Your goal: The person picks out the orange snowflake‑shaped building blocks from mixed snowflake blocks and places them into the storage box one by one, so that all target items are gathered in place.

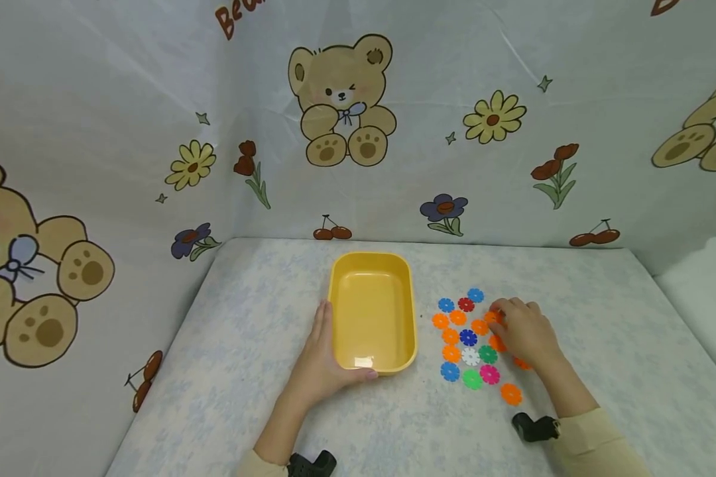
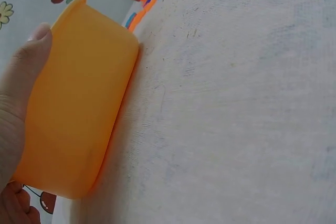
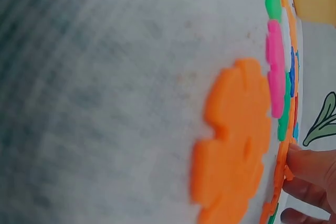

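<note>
A yellow tray (image 1: 372, 311) with nothing in it is gripped by my left hand (image 1: 322, 361), fingers along its left side and thumb at the near edge. The left wrist view shows the thumb (image 2: 32, 56) against the outer wall of the tray (image 2: 79, 98). Right of the tray lie several flat, notched discs, many of them orange (image 1: 451, 354). At the far right of this group, my right hand (image 1: 528, 331) pinches an orange disc (image 1: 492, 317) between thumb and finger. Close to the right wrist camera lies another orange disc (image 3: 236, 140), untouched.
Blue (image 1: 450, 371), white (image 1: 470, 356), green (image 1: 472, 379), pink (image 1: 490, 374) and red (image 1: 466, 305) discs lie among the orange ones. A pale cloth covers the table (image 1: 215, 397). Behind stands a sheet printed with bears (image 1: 346, 99) and flowers.
</note>
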Action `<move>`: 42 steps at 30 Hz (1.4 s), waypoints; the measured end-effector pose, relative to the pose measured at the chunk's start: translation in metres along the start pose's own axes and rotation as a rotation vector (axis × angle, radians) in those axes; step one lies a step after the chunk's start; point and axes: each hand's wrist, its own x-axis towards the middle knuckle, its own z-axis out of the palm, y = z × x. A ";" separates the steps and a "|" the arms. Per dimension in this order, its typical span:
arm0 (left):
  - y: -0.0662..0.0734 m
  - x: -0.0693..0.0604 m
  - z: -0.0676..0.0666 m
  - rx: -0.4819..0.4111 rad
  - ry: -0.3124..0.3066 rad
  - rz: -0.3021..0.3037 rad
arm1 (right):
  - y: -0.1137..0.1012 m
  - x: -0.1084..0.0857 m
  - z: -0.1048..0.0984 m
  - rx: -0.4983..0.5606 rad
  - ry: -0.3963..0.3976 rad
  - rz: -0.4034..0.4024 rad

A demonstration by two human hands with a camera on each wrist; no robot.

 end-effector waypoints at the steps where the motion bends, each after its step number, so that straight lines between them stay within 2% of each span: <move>1: 0.000 0.000 0.000 -0.003 0.002 0.000 | 0.001 0.001 0.001 0.006 -0.003 -0.002; 13: -0.003 0.002 0.004 -0.018 0.004 0.005 | 0.007 0.007 -0.007 0.120 -0.176 0.010; 22: -0.004 0.002 0.004 -0.021 0.006 0.012 | 0.007 0.008 -0.013 0.068 -0.216 0.005; 26: -0.003 0.001 0.003 -0.024 0.003 0.013 | 0.007 0.007 -0.014 0.046 -0.197 -0.013; 32: -0.002 0.000 0.003 -0.040 -0.002 0.013 | 0.004 0.011 -0.017 0.061 -0.128 0.014; 38: -0.004 0.000 0.004 -0.052 0.004 0.008 | -0.015 0.024 -0.022 0.168 0.006 -0.071; 42: -0.005 0.001 0.005 -0.063 0.006 0.010 | -0.039 0.037 -0.022 0.273 0.043 -0.102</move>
